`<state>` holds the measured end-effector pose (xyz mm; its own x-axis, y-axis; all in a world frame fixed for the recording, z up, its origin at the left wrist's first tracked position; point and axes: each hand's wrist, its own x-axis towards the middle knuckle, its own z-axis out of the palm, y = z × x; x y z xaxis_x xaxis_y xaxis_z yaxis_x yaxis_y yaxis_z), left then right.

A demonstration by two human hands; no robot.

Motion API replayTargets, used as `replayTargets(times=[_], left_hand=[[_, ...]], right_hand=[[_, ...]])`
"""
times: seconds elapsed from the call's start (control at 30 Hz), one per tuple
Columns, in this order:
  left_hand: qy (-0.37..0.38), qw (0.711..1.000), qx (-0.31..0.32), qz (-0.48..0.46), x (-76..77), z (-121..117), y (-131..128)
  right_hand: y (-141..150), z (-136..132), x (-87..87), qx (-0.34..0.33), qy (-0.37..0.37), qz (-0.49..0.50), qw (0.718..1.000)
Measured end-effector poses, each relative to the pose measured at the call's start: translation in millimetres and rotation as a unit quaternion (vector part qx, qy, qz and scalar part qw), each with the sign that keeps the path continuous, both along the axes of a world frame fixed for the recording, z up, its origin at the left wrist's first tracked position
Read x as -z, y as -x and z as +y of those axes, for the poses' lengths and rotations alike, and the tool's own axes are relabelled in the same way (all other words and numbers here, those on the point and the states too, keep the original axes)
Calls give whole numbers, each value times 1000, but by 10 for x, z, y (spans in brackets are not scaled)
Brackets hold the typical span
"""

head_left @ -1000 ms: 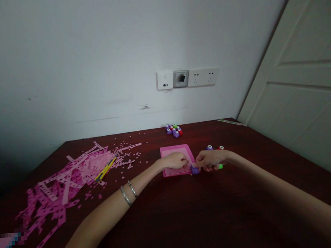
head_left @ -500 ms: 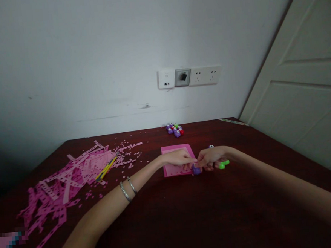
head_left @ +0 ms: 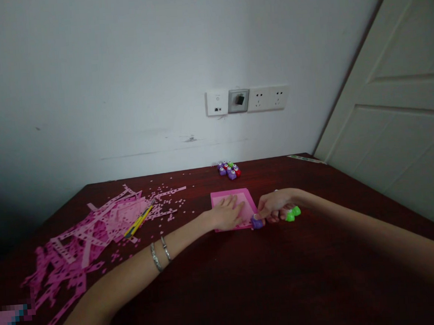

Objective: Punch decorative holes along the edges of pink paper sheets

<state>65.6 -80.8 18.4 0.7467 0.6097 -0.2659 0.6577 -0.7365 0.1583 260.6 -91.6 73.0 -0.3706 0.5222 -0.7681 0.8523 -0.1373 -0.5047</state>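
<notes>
Sheets of pink paper [head_left: 247,211], a lighter one on a darker one, lie on the dark red table, with a row of small marks along the near edge. My left hand [head_left: 226,215] rests flat on the paper with its fingers spread. At the near right corner of the paper sits a small purple craft paper punch [head_left: 257,222]. My right hand [head_left: 277,204] holds this punch, thumb on its top, the other fingers curled and partly hidden. Just right of that hand are bright green punches [head_left: 293,213]. Another punch behind the right hand is almost wholly hidden.
Several purple, red and green punches [head_left: 229,171] cluster near the wall. On the left are heaped punched pink strips [head_left: 70,247], scattered confetti [head_left: 170,203] and a yellow cutter knife [head_left: 141,220]. A thin strip [head_left: 306,159] lies at the back right edge. Wall sockets [head_left: 268,98] are above.
My left hand has moved away from the punch, leftward, and opened flat onto the paper. My right hand stays on the purple punch at the paper's corner.
</notes>
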Motion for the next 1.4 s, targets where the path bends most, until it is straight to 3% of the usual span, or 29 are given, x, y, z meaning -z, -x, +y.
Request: replayTargets(times=[0.37,0.47,0.57,0.6,0.67,0.77,0.87,1.1,1.4], left_hand=[[0,999,36,2,88,103,61],[-50,996,47,-58,27,86,11],[-71,984,8,-161,-65,74,-89],[-39,982,-15,-184,-89,76,-130],[92,975,-53,-197,-114,93,-209],[315,930,-92,-167,-106,154,-297],[424,889,-122,-122,-93,237,-334],[498,852,-140,-83,-102,301,-328],[477,860,-156,-95,-136,209,-358]], right_hand=[[-25,30,77,30,22,12,999],[-37,58,104,35,35,18,999],[-66,94,141,36,52,29,998],[-74,106,153,35,56,30,997],[-84,127,173,34,71,32,996],[-71,141,173,42,99,33,994],[-30,130,138,61,111,28,992],[41,129,87,65,105,21,992],[73,236,188,17,101,26,994]])
